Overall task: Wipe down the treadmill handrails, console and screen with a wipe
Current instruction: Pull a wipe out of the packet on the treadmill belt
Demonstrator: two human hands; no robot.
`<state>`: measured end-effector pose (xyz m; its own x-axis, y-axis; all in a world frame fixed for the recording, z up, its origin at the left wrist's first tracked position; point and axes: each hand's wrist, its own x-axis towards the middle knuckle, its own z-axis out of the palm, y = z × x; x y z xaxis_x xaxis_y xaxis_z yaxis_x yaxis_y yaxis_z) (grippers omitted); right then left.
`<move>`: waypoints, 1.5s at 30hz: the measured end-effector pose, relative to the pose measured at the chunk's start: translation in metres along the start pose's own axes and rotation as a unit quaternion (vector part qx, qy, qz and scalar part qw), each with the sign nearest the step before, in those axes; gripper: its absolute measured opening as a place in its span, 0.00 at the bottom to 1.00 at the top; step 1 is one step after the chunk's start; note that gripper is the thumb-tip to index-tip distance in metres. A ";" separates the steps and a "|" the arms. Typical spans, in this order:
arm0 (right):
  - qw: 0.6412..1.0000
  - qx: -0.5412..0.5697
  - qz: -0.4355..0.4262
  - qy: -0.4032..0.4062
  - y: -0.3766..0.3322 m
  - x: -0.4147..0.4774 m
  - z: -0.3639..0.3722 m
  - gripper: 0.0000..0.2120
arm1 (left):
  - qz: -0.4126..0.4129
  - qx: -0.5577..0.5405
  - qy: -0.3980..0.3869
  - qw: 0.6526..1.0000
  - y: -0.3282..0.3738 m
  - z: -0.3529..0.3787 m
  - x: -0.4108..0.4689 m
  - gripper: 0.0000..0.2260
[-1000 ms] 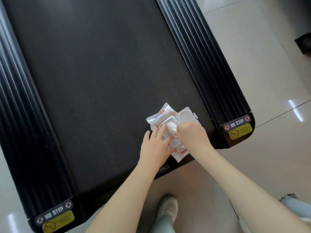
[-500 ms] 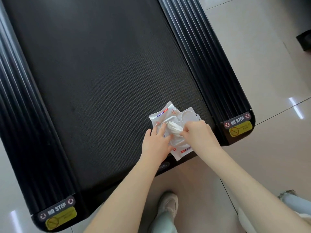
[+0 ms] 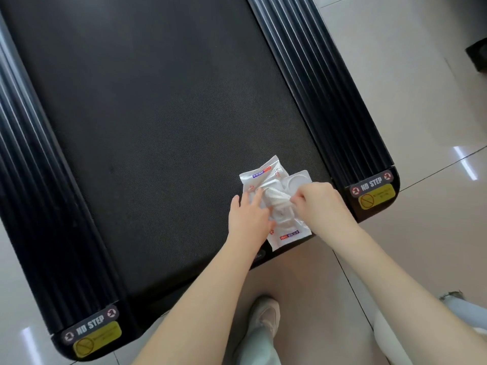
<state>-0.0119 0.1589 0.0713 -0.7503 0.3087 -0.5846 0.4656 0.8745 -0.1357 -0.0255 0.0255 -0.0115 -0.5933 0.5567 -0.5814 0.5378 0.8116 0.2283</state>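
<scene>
A white pack of wipes [image 3: 263, 176] lies on the black treadmill belt [image 3: 158, 127] near its rear right corner, its round lid [image 3: 297, 181] flipped open to the right. My left hand [image 3: 249, 219] presses flat on the pack with straight fingers. My right hand [image 3: 320, 204] pinches a white wipe [image 3: 275, 197] that stretches out of the pack's opening. The handrails, console and screen are out of view.
Ribbed black side rails [image 3: 316, 83] flank the belt, each ending in a NO STEP sticker [image 3: 373, 192]. Glossy beige floor tiles [image 3: 408, 101] surround the treadmill. My shoe [image 3: 264, 316] stands just behind the deck's rear edge. A dark object [image 3: 478, 55] sits at the far right.
My right hand has pulled to the right, drawing the wipe farther out of the pack. My left hand stays pressed on the pack.
</scene>
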 end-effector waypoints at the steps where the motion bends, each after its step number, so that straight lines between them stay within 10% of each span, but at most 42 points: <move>1: 1.000 0.019 0.002 0.018 0.004 -0.002 0.003 0.21 | -0.007 -0.005 0.019 1.000 0.001 -0.001 0.001 0.18; 6: 0.993 0.109 -0.013 0.044 0.022 0.008 0.015 0.21 | -0.046 -0.101 0.159 0.981 0.006 0.002 0.012 0.34; 25: 0.941 0.321 -0.043 0.095 0.051 -0.013 -0.008 0.14 | -0.071 -0.120 0.106 0.984 0.011 0.004 0.030 0.44; 36: 0.883 0.459 0.040 0.085 0.044 -0.043 -0.043 0.14 | -0.031 -0.232 0.034 0.972 -0.008 -0.028 -0.009 0.31; 45: 0.834 0.549 0.018 0.055 -0.014 -0.104 -0.128 0.08 | -0.161 -0.444 0.073 0.878 -0.019 -0.127 -0.118 0.21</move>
<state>0.0003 0.1624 0.2363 -0.7364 0.4129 -0.5360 0.5933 0.0132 -0.8049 -0.0417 -0.0328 0.1522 -0.7338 0.2379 -0.6364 -0.3129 0.7131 0.6273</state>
